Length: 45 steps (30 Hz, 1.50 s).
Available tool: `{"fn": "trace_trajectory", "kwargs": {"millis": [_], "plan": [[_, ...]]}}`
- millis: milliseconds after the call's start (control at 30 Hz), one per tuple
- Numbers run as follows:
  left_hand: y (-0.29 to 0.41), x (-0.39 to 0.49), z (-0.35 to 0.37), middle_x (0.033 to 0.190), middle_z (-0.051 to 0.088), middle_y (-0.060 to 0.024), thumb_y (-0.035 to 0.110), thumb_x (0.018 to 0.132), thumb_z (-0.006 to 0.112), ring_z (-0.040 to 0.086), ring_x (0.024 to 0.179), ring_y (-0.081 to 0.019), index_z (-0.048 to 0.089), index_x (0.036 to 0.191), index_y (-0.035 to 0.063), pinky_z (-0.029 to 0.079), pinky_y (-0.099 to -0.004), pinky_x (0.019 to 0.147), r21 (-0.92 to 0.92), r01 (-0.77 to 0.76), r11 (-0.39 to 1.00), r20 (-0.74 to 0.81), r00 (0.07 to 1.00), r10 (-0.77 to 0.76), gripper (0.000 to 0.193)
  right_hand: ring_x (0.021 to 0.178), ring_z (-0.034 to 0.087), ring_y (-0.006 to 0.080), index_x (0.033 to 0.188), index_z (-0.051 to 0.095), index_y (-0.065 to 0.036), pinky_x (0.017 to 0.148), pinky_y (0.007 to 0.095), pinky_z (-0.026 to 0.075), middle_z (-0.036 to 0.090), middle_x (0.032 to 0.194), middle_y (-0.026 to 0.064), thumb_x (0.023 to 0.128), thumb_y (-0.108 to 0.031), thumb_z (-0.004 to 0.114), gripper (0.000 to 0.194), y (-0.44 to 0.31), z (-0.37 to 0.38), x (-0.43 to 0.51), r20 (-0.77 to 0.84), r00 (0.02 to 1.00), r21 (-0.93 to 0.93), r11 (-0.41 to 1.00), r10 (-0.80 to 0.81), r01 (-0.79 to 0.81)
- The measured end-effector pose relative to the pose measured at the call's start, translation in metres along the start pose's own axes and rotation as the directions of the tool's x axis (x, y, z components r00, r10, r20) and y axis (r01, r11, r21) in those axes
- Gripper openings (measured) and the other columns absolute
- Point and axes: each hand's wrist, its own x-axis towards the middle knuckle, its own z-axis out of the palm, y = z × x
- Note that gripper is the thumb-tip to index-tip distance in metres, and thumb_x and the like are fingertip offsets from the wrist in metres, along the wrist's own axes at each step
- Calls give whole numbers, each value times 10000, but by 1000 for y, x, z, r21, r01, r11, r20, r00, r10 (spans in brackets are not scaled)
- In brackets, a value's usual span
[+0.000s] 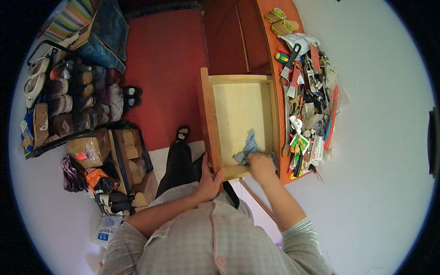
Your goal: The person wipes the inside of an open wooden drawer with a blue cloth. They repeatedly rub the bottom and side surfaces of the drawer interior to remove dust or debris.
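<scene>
A wooden drawer [240, 113] stands pulled out from the cabinet, its pale bottom bare apart from a blue-grey cloth [251, 146]. My right hand [262, 166] is closed on this cloth at the drawer's near end; the fingers are blurred. With its fingers and thumb, my left hand [209, 180] grips the near end of the reddish drawer front [210, 120]. To the right, the orange cabinet top [280, 137] carries a spread of tools, among them a large wrench [286, 120], a black-handled scraper [291, 60] and a red-handled scraper [294, 79].
Shoes [60, 92] fill a rack on the left, beside cardboard boxes [90, 147] and an orange bag [99, 180]. A blue box [103, 41] stands farther off. Black shoes [132, 97] rest on the red floor [165, 68]. Rolls of tape [282, 25] lie at the cabinet top's far end.
</scene>
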Motion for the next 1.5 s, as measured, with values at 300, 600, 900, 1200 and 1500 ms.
{"fn": "trace_trajectory", "kwargs": {"millis": [300,600,900,1200,1500], "plan": [[-13,0,-6,1486,285,-274,339,997,532,354,1363,-341,-27,1523,-45,301,-400,1129,26,-19,999,24,1000,18,857,851,624,203,1125,599,-13,769,311,494,644,930,136,915,-1,599,210,0,-8,-3,-611,769,644,682,187,346],[-3,0,-11,1507,230,-249,354,1004,501,304,1388,-327,-18,1523,-29,254,-413,1156,60,24,998,69,997,-29,828,1185,534,390,1400,425,-76,988,491,436,528,1331,209,872,-145,598,559,27,27,92,-506,704,488,839,498,-243],[-1,-4,-16,1506,237,-227,358,1016,478,317,1381,-307,-26,1529,-1,269,-398,1146,73,69,995,75,994,-74,803,1223,484,316,1258,557,-134,958,519,349,567,1230,112,771,40,574,518,-24,55,88,-385,898,179,937,-215,301],[9,-5,-18,1480,302,-203,343,1028,458,362,1349,-283,-17,1543,47,314,-372,1115,97,72,993,81,994,-80,761,1210,475,316,1151,605,-117,991,538,375,564,1188,119,755,-122,730,415,31,19,61,-363,925,416,869,-113,269],[9,-6,-16,1463,341,-210,325,1032,466,390,1323,-282,-2,1542,38,335,-369,1094,103,67,992,55,996,-73,749,1131,534,308,1016,669,-153,947,496,382,603,1069,79,833,-154,672,183,-15,30,102,-484,809,145,881,-334,450]]}}
